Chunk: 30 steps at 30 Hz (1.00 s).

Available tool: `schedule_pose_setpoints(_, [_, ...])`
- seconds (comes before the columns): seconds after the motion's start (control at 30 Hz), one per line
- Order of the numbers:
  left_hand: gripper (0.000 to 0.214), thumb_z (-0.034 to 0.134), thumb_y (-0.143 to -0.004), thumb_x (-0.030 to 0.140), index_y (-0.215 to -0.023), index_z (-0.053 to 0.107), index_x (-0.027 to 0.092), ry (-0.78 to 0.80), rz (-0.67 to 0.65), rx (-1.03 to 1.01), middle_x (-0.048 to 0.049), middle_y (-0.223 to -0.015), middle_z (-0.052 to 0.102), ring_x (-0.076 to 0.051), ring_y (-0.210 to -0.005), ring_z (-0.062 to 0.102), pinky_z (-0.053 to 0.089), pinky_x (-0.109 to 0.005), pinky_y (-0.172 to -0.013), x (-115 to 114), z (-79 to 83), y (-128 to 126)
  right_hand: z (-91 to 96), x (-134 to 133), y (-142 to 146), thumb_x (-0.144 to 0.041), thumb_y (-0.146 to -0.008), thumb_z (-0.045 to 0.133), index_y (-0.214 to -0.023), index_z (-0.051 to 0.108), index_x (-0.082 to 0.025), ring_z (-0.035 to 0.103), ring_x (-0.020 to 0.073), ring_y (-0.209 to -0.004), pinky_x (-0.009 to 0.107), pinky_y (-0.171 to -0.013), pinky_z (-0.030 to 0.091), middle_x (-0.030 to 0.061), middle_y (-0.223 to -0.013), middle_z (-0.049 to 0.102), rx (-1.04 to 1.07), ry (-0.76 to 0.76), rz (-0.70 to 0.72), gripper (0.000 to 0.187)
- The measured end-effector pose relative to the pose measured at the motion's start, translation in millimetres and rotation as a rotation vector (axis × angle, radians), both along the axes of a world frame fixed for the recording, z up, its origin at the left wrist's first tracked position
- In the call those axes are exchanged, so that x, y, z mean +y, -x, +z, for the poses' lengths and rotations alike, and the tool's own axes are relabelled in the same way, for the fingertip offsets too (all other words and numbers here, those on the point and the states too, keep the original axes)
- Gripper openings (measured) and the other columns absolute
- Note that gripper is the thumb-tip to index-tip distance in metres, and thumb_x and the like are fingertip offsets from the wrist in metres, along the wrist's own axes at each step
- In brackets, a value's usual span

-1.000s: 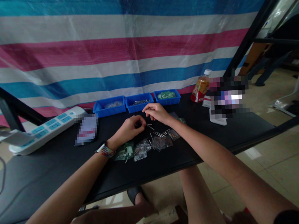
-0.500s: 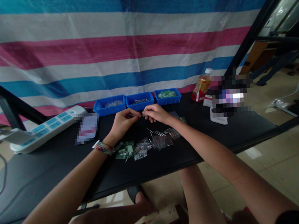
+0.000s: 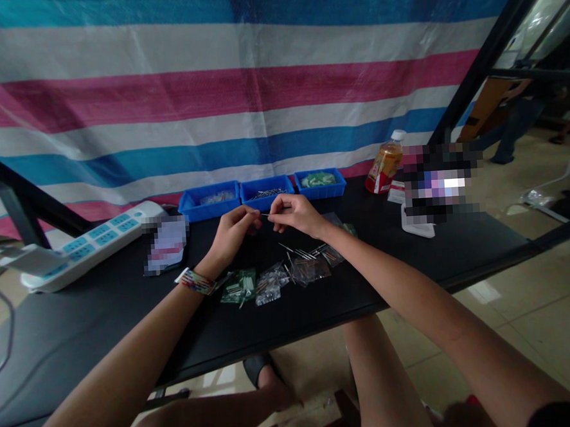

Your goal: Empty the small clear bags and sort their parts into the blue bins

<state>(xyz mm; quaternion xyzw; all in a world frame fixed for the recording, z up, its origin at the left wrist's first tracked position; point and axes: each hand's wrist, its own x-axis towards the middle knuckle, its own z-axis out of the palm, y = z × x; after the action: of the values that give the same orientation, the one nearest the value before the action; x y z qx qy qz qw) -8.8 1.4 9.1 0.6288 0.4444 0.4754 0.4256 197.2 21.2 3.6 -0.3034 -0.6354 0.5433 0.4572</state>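
Note:
A thin metal pin (image 3: 264, 215) spans the small gap between my hands, above the black tabletop. My left hand (image 3: 235, 232) pinches its left end, fingers curled. On the other end, the thumb and fingertips of my right hand (image 3: 295, 214) are closed. The pin's tips are hidden in the fingers. Below the hands lie several loose metal pins (image 3: 305, 253) and small clear bags of pins (image 3: 270, 285). Beside these is a green-tinted bag (image 3: 240, 286). Just behind the hands, a blue bin (image 3: 267, 187) holds more metal pins.
A left blue bin (image 3: 209, 199) contains clear bags, a right one (image 3: 320, 182) green-and-white packets. A power strip (image 3: 98, 241) and a blurred phone-like item (image 3: 166, 243) are at left. A drink bottle (image 3: 384, 162) and a white case (image 3: 418, 225) stand right. Striped sheeting (image 3: 258, 86) hangs behind.
My hands have drawn slightly apart, so more of the pin shows between them. The right hand has tilted up a little. In the background at right, a person's legs have shifted.

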Motion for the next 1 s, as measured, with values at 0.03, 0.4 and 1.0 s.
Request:
schedule_pose_setpoints(0.03, [0.034, 0.075, -0.087, 0.050, -0.078, 0.072, 0.018, 0.011, 0.003, -0.002, -0.0048, -0.077, 0.071, -0.018, -0.071, 0.064, 0.050, -0.030, -0.067, 0.6, -0.2, 0.6, 0.7, -0.8, -0.1, -0.041, -0.075, 0.092, -0.084, 0.065, -0.019, 0.071, 0.0124, -0.063, 0.023, -0.056, 0.059, -0.0023, -0.077, 0.067, -0.008, -0.010, -0.002, 0.036])
schedule_pose_setpoints(0.4, [0.044, 0.082, -0.081, 0.061, -0.076, 0.072, 0.018, -0.004, -0.012, 0.018, -0.0047, -0.076, 0.070, -0.019, -0.073, 0.065, 0.052, -0.030, -0.069, 6.0, -2.1, 3.2, -0.3, -1.6, -2.9, -0.036, -0.078, 0.089, -0.081, 0.066, -0.019, 0.067, 0.0115, -0.063, 0.023, -0.056, 0.056, -0.0016, -0.076, 0.067, -0.045, -0.071, -0.020, 0.029])
schedule_pose_setpoints(1.0, [0.028, 0.085, -0.078, 0.042, -0.088, 0.075, 0.017, -0.043, 0.014, -0.078, -0.0067, -0.085, 0.076, -0.020, -0.080, 0.070, 0.051, -0.029, -0.069, 2.5, 1.9, 2.1, -1.5, 2.0, -4.7, -0.018, -0.082, 0.079, -0.087, 0.065, -0.018, 0.072, 0.0133, -0.066, 0.027, -0.064, 0.066, -0.0012, -0.076, 0.071, 0.167, 0.282, -0.039, 0.015])
